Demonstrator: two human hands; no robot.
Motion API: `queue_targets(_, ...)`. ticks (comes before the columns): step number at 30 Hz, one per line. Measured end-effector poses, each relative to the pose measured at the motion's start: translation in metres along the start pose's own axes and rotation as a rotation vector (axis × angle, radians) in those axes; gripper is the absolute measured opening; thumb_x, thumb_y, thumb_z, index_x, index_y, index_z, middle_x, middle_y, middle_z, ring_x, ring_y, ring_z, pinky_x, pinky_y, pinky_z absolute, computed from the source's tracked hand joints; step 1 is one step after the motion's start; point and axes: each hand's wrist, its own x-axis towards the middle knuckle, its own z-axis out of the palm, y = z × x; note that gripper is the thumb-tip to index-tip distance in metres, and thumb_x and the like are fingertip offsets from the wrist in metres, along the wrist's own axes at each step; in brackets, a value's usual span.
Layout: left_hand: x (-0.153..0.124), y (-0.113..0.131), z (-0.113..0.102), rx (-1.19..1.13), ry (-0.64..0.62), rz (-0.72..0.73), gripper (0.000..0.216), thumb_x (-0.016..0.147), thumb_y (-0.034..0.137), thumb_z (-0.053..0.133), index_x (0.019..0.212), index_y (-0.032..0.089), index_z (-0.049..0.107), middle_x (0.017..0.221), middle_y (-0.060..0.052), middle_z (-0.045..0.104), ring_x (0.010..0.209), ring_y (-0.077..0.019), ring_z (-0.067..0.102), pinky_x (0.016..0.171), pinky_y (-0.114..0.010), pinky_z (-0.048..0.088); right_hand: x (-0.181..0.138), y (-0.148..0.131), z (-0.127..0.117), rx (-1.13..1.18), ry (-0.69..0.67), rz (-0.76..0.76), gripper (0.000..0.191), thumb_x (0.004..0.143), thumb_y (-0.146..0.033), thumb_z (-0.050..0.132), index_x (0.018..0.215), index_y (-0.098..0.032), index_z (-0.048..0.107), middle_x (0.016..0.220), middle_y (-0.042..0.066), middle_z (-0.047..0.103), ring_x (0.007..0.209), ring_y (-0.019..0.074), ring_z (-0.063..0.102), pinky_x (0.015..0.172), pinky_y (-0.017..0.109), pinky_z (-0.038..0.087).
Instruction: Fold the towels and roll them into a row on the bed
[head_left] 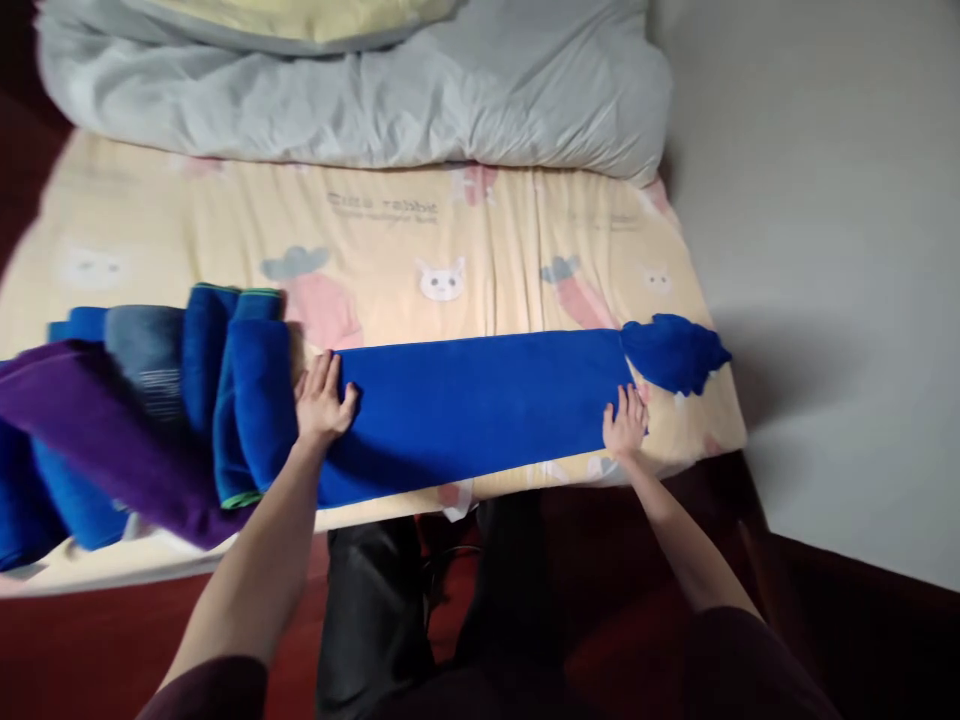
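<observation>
A long blue cloth [480,400] lies flat, folded into a strip, along the near edge of a bed with a cartoon-print yellow sheet [450,240]. My left hand [324,398] lies flat on the strip's left end, fingers spread. My right hand [625,420] presses on the strip's right end, fingers stretched out. Past that hand the cloth bunches into a blue lump [673,352] at the bed's corner.
A pile of blue cloths [244,400], a denim piece [146,350] and a purple cloth [97,430] sits on the bed's left. A grey-and-yellow duvet [360,90] lies bunched at the far side. A pale wall [825,250] runs along the right. Dark red floor [97,650] lies below.
</observation>
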Motion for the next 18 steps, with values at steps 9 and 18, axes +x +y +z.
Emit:
queue_targets(9, 0.0, 0.01, -0.005, -0.039, 0.047, -0.03, 0.072, 0.094, 0.05, 0.037, 0.158, 0.017, 0.041, 0.167, -0.011, 0.035, 0.156, -0.0251, 0.031, 0.128, -0.047, 0.019, 0.105, -0.016, -0.01, 0.041, -0.315, -0.376, 0.059, 0.104, -0.038, 0.035, 0.161, -0.023, 0.036, 0.171, 0.002, 0.029, 0.158, 0.024, 0.024, 0.131, 0.05, 0.018)
queue_targets(18, 0.0, 0.005, -0.003, 0.004, 0.025, -0.026, 0.071, 0.094, 0.047, 0.039, 0.159, 0.018, 0.04, 0.168, -0.007, 0.033, 0.156, -0.0239, 0.029, 0.129, -0.045, 0.018, 0.175, 0.014, 0.023, 0.135, -0.229, -0.417, 0.059, 0.107, -0.034, 0.025, 0.159, -0.01, 0.038, 0.17, 0.009, 0.028, 0.159, 0.0202, 0.02, 0.132, 0.044, 0.02)
